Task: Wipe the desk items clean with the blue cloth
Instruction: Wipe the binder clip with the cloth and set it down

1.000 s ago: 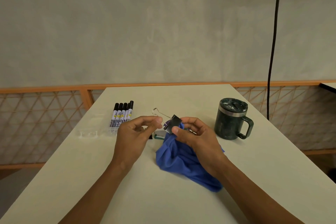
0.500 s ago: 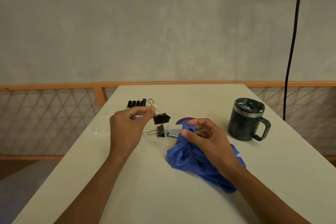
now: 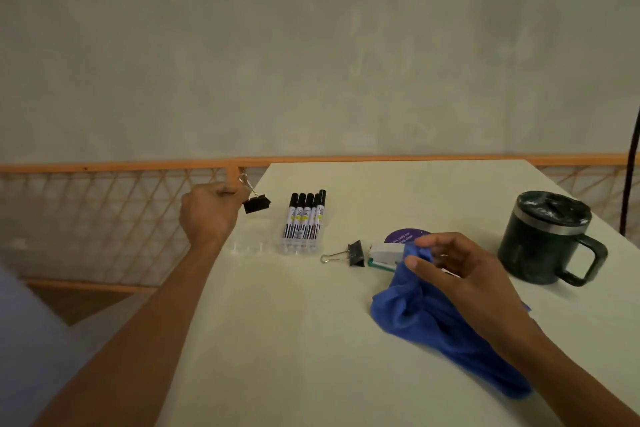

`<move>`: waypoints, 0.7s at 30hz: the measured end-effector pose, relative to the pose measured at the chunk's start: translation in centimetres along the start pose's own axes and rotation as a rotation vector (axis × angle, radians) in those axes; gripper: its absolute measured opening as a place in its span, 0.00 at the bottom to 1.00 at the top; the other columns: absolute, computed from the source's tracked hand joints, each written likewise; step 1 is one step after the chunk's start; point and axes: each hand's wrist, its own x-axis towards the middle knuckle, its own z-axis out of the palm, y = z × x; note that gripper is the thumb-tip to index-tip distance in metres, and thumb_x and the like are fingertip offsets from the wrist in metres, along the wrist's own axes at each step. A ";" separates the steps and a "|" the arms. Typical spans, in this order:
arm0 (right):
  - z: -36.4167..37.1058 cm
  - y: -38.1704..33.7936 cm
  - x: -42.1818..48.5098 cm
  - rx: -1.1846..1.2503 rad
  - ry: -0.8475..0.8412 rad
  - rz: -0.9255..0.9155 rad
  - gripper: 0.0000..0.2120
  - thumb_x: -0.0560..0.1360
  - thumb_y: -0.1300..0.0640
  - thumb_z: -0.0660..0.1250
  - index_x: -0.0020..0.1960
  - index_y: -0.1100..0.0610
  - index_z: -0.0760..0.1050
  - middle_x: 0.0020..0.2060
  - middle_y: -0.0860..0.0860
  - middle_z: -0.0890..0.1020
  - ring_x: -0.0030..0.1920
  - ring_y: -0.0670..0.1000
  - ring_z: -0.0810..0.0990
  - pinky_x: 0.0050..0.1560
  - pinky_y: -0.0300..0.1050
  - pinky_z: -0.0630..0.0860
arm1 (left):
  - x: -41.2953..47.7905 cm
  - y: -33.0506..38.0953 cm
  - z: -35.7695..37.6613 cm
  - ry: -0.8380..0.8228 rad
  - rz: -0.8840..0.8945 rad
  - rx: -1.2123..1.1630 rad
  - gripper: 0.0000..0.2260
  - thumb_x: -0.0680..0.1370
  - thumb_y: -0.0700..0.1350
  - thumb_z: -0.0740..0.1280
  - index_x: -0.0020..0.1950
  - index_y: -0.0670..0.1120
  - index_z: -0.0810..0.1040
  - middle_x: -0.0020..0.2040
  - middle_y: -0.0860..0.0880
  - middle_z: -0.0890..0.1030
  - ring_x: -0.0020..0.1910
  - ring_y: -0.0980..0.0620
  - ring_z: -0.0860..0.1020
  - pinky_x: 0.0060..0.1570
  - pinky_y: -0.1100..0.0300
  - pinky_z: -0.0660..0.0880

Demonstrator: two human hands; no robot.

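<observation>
Head view: blue cloth [image 3: 443, 333] lay bunched on the counter [image 3: 311, 340], under the right hand [image 3: 464, 274], whose curled fingers pinched its top fold. Left hand [image 3: 207, 215] was well apart, at 10 o'clock from the cloth, pinching the wire handle of a black binder clip [image 3: 256, 203] over the counter's left edge. Markers [image 3: 304, 220] lay at 3 o'clock of that clip. Second binder clip [image 3: 349, 253] and stapler [image 3: 384, 255] sat at 9 o'clock of the right hand. Mug [image 3: 547, 239] stood at 2 o'clock.
</observation>
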 end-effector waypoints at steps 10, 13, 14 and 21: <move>0.0 0.5 0.3 0.003 0.017 0.022 0.14 0.70 0.54 0.80 0.55 0.51 0.85 0.50 0.47 0.89 0.52 0.49 0.88 0.55 0.47 0.84 | 2.0 -2.3 3.4 -0.105 0.101 0.295 0.08 0.74 0.53 0.75 0.51 0.56 0.90 0.49 0.47 0.89 0.52 0.41 0.84 0.48 0.54 0.78; 0.0 0.7 0.3 0.018 0.015 0.031 0.14 0.70 0.55 0.80 0.55 0.51 0.85 0.50 0.48 0.89 0.52 0.50 0.88 0.54 0.48 0.84 | 2.4 -3.4 3.8 -0.115 0.129 0.328 0.07 0.75 0.52 0.75 0.52 0.56 0.90 0.48 0.48 0.89 0.50 0.42 0.85 0.46 0.56 0.77; 0.1 0.7 0.3 0.022 0.014 0.033 0.15 0.70 0.55 0.80 0.55 0.52 0.85 0.50 0.49 0.89 0.52 0.50 0.88 0.54 0.48 0.84 | 2.6 -3.7 3.9 -0.118 0.138 0.335 0.07 0.75 0.52 0.75 0.52 0.56 0.90 0.48 0.49 0.89 0.49 0.43 0.85 0.45 0.56 0.77; 0.3 0.7 0.3 0.031 0.021 0.042 0.15 0.69 0.56 0.80 0.55 0.53 0.85 0.50 0.49 0.89 0.53 0.51 0.88 0.56 0.49 0.83 | 3.1 -4.3 4.2 -0.118 0.179 0.361 0.07 0.77 0.51 0.74 0.52 0.55 0.91 0.49 0.49 0.89 0.49 0.44 0.84 0.43 0.58 0.73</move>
